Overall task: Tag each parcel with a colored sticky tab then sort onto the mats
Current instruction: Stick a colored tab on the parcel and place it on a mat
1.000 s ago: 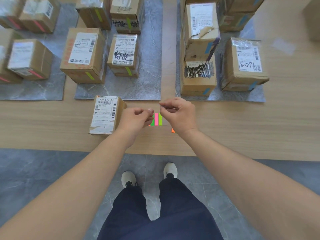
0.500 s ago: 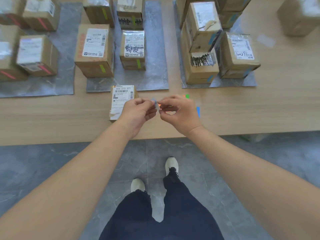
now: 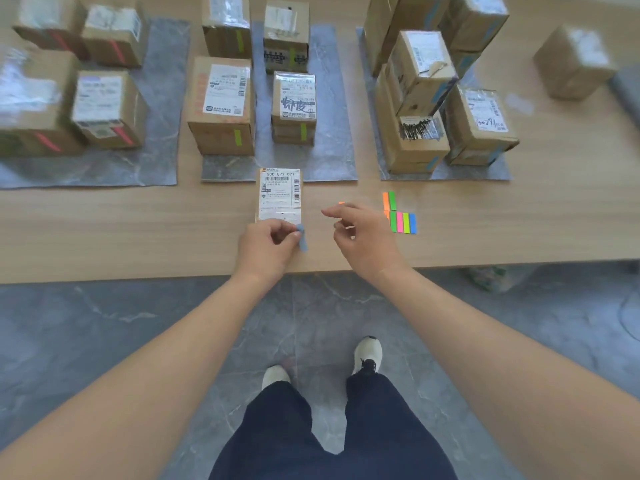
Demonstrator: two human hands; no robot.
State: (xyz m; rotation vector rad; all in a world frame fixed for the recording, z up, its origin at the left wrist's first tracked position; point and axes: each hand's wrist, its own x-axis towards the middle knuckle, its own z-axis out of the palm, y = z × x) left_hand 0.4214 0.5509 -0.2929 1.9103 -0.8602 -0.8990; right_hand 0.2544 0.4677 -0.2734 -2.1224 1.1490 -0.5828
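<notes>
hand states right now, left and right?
Left hand: pinching a blue sticky tab between thumb and fingertip.
Right hand: open, fingers loosely curled, nothing visible in it.

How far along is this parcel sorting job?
Mostly done: red-tabbed parcels sit on the left mat, green-tabbed the middle mat, blue-tabbed the right mat. In hand: the left hand pinches a blue tab by the untagged parcel; the right hand holds nothing. Left: tag and sort it, perhaps the far-right box too.
</notes>
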